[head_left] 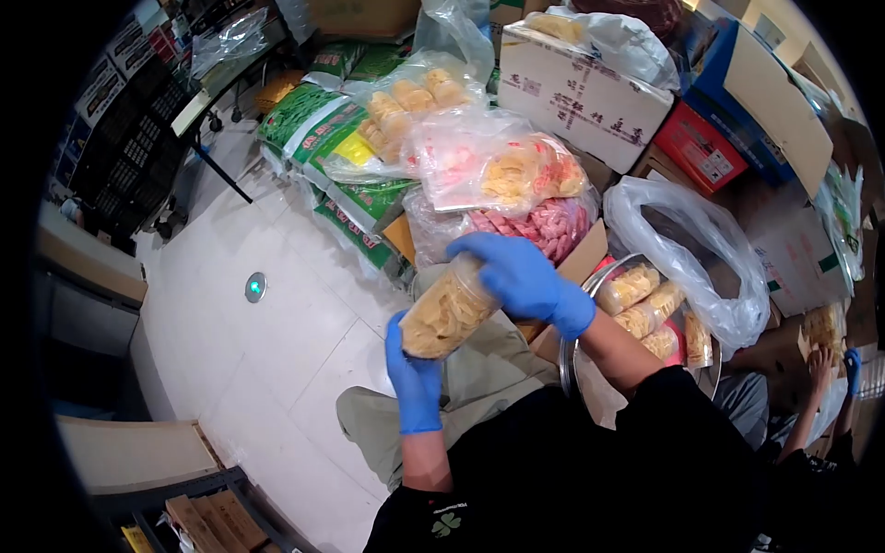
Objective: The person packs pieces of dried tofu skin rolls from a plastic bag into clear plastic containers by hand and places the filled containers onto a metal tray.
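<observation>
Head view, hands first: left hand point(414, 385), blue-gloved — curled around the lower end of a tilted clear jar point(444, 316) of pale yellow pieces; right hand point(524, 278), likewise gloved — closed over its upper end. Next, beside the right forearm: metal basin point(569, 367), holding similar jars point(631, 288). Beyond the hands: clear bags point(493, 166), which lay near green sacks point(323, 129). Far right: another person's hand point(820, 366).
</observation>
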The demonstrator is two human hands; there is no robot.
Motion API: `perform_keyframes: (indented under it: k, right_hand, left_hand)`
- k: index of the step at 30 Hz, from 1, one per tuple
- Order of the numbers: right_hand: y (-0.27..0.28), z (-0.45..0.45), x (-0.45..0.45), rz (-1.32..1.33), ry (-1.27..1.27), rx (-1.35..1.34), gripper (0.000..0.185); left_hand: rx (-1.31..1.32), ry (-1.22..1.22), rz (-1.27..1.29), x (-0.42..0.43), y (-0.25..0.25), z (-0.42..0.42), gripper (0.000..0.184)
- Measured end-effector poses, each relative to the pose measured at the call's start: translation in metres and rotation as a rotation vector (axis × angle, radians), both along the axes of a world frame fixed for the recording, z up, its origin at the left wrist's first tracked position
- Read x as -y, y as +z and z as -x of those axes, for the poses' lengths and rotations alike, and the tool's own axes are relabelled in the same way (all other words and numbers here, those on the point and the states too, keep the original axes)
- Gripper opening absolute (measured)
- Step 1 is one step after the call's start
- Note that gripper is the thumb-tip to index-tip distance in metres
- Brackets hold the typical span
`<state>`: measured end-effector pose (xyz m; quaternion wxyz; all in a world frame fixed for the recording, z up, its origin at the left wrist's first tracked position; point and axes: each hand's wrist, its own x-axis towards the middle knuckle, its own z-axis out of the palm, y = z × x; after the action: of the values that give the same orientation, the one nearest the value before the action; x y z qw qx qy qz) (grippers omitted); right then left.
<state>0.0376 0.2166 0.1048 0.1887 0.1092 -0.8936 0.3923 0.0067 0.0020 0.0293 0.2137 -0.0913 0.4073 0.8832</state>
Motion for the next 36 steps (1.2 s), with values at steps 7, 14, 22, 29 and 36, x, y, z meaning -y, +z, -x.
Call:
perform_keyframes:
  k: [7, 14, 22, 29, 36]
  right_hand:
    - [-0.022, -0.004, -0.032, 0.917, 0.162, 0.312, 0.064]
    - [-0.032, -0.03, -0.004, 1.224, -0.051, 0.147, 0.074]
    - [-0.057, -0.112, -0.048, 1.868, -0.073, 0.482, 0.072]
    - [-0.085, -0.23, -0.079, 0.675, -0.635, 0.419, 0.054]
    - [-0.095, -0.241, -0.035, 0.193, -0.848, 0.517, 0.038]
  left_hand:
    - [0.699, -0.5, -0.764, -0.023, -0.017, -0.008, 0.055]
    - [0.304, -0.829, -0.447, -0.038, -0.005, -0.039, 0.063]
    - [-0.322, -0.979, 0.197, -0.016, -0.006, -0.024, 0.054]
    - [-0.291, -0.981, 0.296, 0.005, -0.029, -0.001, 0.052]
    - [-0.375, -0.998, 0.329, 0.012, -0.02, -0.002, 0.055]
